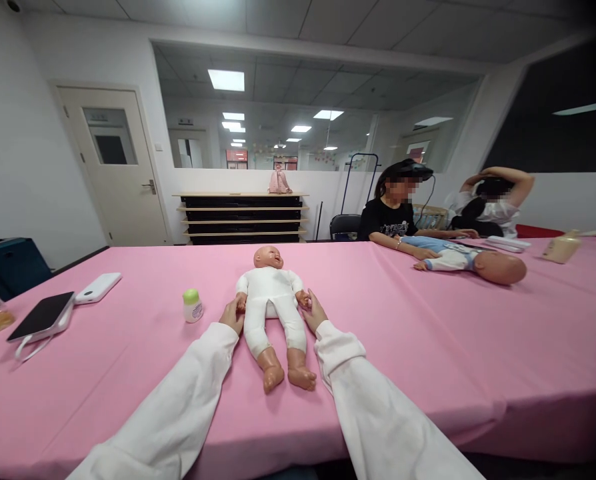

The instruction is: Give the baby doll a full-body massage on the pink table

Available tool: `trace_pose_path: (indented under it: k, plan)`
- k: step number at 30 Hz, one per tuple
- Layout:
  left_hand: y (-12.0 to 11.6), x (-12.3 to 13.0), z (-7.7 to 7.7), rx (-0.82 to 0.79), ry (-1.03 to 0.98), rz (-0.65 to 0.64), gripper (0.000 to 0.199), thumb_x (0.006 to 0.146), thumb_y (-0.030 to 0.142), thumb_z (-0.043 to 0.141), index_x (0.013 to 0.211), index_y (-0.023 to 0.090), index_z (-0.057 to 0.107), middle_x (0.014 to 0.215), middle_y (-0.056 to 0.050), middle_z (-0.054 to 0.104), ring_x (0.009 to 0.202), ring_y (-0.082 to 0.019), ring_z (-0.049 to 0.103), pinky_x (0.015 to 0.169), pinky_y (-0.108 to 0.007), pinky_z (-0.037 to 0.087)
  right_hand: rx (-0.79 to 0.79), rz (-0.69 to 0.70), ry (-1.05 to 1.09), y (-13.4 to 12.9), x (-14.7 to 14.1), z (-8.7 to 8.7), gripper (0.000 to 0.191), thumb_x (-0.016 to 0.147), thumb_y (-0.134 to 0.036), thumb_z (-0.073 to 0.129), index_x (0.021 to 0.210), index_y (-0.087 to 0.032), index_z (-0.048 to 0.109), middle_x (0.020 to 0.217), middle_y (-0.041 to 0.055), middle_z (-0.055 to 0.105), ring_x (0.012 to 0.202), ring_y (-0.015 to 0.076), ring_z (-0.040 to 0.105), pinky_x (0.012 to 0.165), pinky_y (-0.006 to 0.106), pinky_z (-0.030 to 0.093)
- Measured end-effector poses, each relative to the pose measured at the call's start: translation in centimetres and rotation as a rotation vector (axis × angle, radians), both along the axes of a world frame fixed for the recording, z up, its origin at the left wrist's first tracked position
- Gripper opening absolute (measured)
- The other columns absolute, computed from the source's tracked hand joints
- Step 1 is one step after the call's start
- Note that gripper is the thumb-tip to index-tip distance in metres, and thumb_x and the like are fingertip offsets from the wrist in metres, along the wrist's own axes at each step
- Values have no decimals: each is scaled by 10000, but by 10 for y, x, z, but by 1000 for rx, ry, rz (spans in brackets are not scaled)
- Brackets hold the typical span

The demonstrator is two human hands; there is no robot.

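Note:
A baby doll [271, 288] with a white cloth body lies on its back on the pink tablecloth [378, 360], head away from me and bare feet toward me. On its left side in the picture, my left hand [233, 316] is closed around one of the doll's small hands, its fingertips partly hidden. My right hand [315, 313] pinches the doll's other hand between thumb and fingers. Both my sleeves are white and long. Left of the doll, a small white bottle with a green cap [193, 307] stands upright.
At the left lie a black-topped power bank or phone with a cable [45, 317] and a white device [99, 288]. Across to the right, a person in a headset [389, 217] touches another doll [498, 265]. A beige bottle [562, 247] stands beyond; a second person [493, 200] sits farther right.

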State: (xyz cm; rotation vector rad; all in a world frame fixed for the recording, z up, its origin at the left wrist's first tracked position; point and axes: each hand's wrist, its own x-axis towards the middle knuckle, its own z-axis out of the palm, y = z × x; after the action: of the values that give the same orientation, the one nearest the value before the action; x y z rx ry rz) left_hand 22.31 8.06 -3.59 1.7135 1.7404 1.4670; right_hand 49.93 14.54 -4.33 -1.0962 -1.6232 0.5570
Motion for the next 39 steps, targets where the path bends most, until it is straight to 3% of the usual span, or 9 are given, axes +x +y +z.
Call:
trace_pose_path:
  k: [5, 10, 17, 20, 24, 28, 31, 35, 39]
  plan:
    - [10, 9, 3, 54, -96, -15, 584, 707, 87, 503, 1273, 178, 394, 1238, -113, 494, 1061, -180, 554, 857, -309, 503, 23, 11, 55, 7, -9, 4, 629, 698, -254, 534, 1298, -163, 368, 1239, 138, 480, 979, 203, 568, 839, 383, 488]
    - [34, 14, 21, 275, -113, -134, 661, 741, 87, 473, 1343, 190, 219, 1341, -122, 424, 1111, -162, 519, 875, -281, 471, 94, -54, 133, 26, -14, 28, 513, 771, -390, 517, 1231, -188, 414, 1142, 93, 562, 848, 172, 563, 799, 346, 477]
    - [101, 18, 50, 417, -93, -9, 348, 789, 112, 475, 1116, 165, 369, 1309, -169, 444, 1014, -174, 574, 768, -307, 496, 219, -332, 107, 87, -34, 61, 365, 751, -453, 534, 997, -184, 548, 946, 74, 603, 838, 206, 516, 782, 355, 425]
    - [123, 15, 52, 437, 31, 29, 158, 806, 97, 433, 931, 191, 457, 1320, -127, 446, 1205, -198, 451, 919, -375, 434, 214, -373, 126, 112, -40, 55, 348, 769, -486, 487, 926, -187, 571, 918, 73, 622, 892, 231, 502, 819, 383, 399]
    - [140, 9, 47, 416, 249, 85, 158, 830, 96, 392, 843, 198, 512, 1349, -95, 449, 1267, -218, 377, 959, -422, 379, 156, -334, 179, 133, -41, 38, 384, 826, -483, 377, 891, -174, 596, 946, 95, 651, 902, 229, 548, 803, 362, 421]
    - [161, 4, 37, 340, 303, 114, 288, 851, 108, 355, 1060, 194, 534, 1393, -86, 412, 1291, -218, 354, 963, -429, 355, 120, -255, 228, 144, -40, 26, 373, 828, -440, 361, 861, -186, 632, 995, 94, 664, 954, 220, 585, 835, 348, 442]
    - [177, -1, 27, 218, 247, 85, 419, 871, 150, 332, 1273, 191, 443, 1406, -81, 396, 1306, -199, 339, 1014, -423, 319, 68, -152, 261, 148, -40, 22, 288, 767, -396, 463, 859, -195, 647, 1087, 89, 641, 1063, 234, 552, 931, 390, 408]
    - [182, -7, 20, 29, 134, -38, 462, 897, 229, 313, 1353, 213, 378, 1437, -35, 348, 1331, -164, 297, 1082, -372, 269, 15, -144, 219, 147, -42, 21, 290, 724, -346, 500, 911, -179, 646, 1137, 109, 610, 1148, 249, 494, 1003, 429, 342]
    - [177, -8, 21, -39, 73, -55, 479, 905, 267, 311, 1383, 230, 336, 1464, -1, 287, 1353, -159, 241, 1110, -366, 226, -10, -140, 202, 145, -42, 21, 283, 719, -333, 491, 904, -177, 639, 1132, 113, 607, 1140, 248, 499, 1001, 436, 343]
